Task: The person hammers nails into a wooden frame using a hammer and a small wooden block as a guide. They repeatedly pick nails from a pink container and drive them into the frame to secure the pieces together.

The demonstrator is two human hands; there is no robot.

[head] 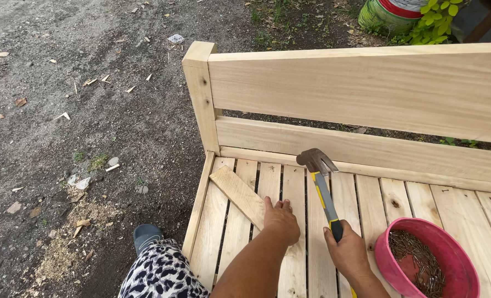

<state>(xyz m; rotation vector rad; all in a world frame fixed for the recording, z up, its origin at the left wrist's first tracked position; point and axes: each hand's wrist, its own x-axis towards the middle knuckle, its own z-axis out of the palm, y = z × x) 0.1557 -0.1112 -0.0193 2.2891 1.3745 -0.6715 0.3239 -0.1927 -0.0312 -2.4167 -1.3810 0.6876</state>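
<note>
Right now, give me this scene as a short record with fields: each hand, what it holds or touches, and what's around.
left hand: flat on the loose wood strip, which lies at a slant across the slats
right hand: gripping the claw hammer by its handle, head raised
work surface: slatted bench of pale wood
nearby: pink bowl of nails on the slats, right of the hammer
ground: dirt with wood chips and sawdust
</note>
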